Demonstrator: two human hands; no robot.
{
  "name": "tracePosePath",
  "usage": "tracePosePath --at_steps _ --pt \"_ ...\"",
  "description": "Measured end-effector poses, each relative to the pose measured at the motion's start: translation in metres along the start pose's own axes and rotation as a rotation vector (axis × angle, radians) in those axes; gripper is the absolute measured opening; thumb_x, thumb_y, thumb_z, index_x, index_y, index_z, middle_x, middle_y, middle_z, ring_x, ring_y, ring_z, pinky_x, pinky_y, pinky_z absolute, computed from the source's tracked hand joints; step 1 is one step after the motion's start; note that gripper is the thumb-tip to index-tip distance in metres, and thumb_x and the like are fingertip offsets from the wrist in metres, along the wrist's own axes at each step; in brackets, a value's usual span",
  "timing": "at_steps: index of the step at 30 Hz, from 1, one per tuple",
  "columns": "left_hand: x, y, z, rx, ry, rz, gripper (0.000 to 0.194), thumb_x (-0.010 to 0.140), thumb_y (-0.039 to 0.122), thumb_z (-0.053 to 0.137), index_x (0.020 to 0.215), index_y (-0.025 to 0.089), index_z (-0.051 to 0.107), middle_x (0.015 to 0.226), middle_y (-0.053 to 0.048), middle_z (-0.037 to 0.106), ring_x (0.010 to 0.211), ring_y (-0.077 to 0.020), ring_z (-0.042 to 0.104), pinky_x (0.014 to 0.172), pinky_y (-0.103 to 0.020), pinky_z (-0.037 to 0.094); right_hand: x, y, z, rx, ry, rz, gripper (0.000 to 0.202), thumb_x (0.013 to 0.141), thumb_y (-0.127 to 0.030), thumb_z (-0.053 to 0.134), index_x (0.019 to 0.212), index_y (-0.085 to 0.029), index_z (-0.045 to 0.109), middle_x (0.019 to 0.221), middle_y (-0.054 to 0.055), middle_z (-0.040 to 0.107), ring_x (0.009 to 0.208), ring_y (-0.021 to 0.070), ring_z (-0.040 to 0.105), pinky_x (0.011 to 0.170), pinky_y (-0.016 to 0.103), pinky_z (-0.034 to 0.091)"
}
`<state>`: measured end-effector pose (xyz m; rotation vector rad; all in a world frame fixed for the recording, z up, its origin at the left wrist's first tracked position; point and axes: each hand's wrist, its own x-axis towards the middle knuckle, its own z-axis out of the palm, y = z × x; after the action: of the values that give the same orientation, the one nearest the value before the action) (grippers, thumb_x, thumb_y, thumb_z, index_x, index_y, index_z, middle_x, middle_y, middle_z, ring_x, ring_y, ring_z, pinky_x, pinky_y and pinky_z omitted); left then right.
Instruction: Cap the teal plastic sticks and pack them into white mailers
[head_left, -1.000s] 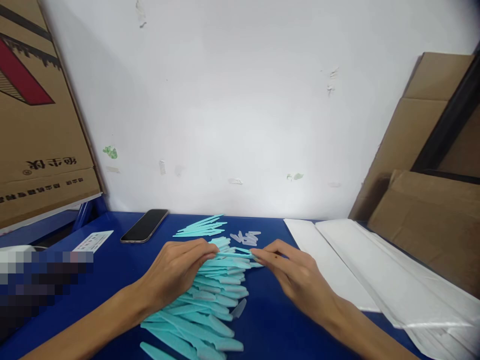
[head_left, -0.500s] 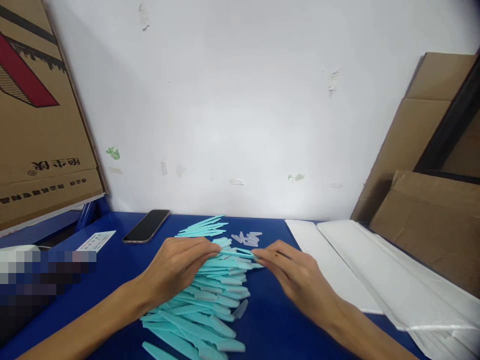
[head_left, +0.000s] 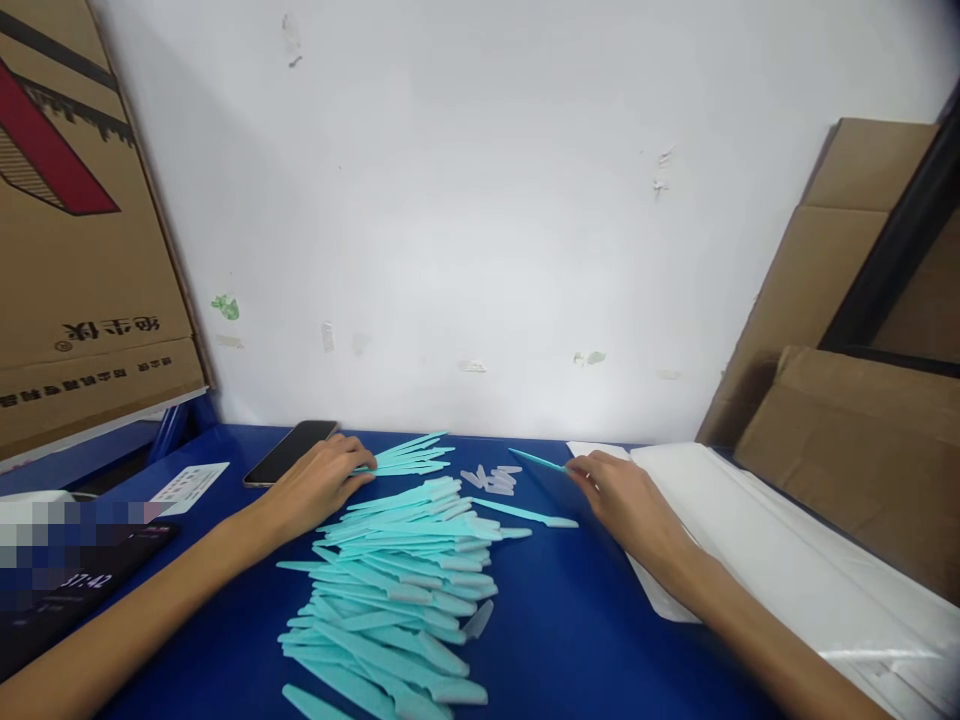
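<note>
Nearest to you, the heap of turquoise sticks lies on the blue counter, most broad, pale ends turned to the right, perhaps so that each can be taken from the same side. Just beyond, one loose stick lies partly apart from the heap, its pale end toward your right hand. There your fingers pinch a held stick by one end, and its thin tip points left, which probably leaves its length free. Your left hand is at the left ends of the small fan of sticks; its fingers are near together, but I cannot tell if they grip. Between your hands lie the clear pieces, apparently grouped to avoid mixing.
</note>
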<state>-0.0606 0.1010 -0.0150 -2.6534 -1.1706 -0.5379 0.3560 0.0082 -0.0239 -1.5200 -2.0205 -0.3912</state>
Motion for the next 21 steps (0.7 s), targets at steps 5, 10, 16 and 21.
tracePosePath --at_steps 5,10,16,21 --pt "-0.002 0.001 0.008 -0.024 -0.020 -0.020 0.033 0.101 0.038 0.045 0.103 0.020 0.073 0.101 -0.009 0.070 0.091 -0.0242 0.063 0.080 -0.033 0.047 -0.002 0.001 0.002 -0.004 -0.058 -0.004 0.033 0.101 -0.039 0.050 0.091 -0.023 0.078 0.080 0.010 0.077 0.068 0.0251 0.073 0.060 0.033 0.057" --pt "-0.001 0.000 0.012 -0.040 -0.020 -0.022 0.033 0.102 0.036 0.042 0.098 0.021 0.072 0.098 -0.008 0.068 0.089 -0.0230 0.063 0.078 -0.032 0.046 -0.001 -0.018 -0.005 0.042 -0.125 -0.086 0.037 0.104 -0.042 0.045 0.121 -0.022 0.072 0.118 0.011 0.075 0.108 0.0296 0.070 0.092 0.046 0.057" --pt "-0.001 -0.001 0.016 -0.024 -0.026 -0.023 0.030 0.102 0.030 0.041 0.094 0.021 0.069 0.094 -0.007 0.067 0.084 -0.0212 0.062 0.072 -0.030 0.043 -0.008 -0.045 -0.008 0.224 -0.413 -0.231 0.053 0.107 -0.046 0.036 0.156 -0.028 0.035 0.156 0.003 0.047 0.148 0.0266 0.036 0.120 0.051 0.034" --pt "-0.001 0.004 0.014 0.006 -0.031 -0.034 0.031 0.101 0.026 0.039 0.088 0.019 0.066 0.088 -0.007 0.065 0.078 -0.0208 0.059 0.068 -0.030 0.041 -0.009 -0.047 -0.005 0.260 -0.445 -0.230 0.049 0.108 -0.044 0.034 0.152 -0.026 0.044 0.150 0.004 0.055 0.146 0.0276 0.040 0.119 0.053 0.033"
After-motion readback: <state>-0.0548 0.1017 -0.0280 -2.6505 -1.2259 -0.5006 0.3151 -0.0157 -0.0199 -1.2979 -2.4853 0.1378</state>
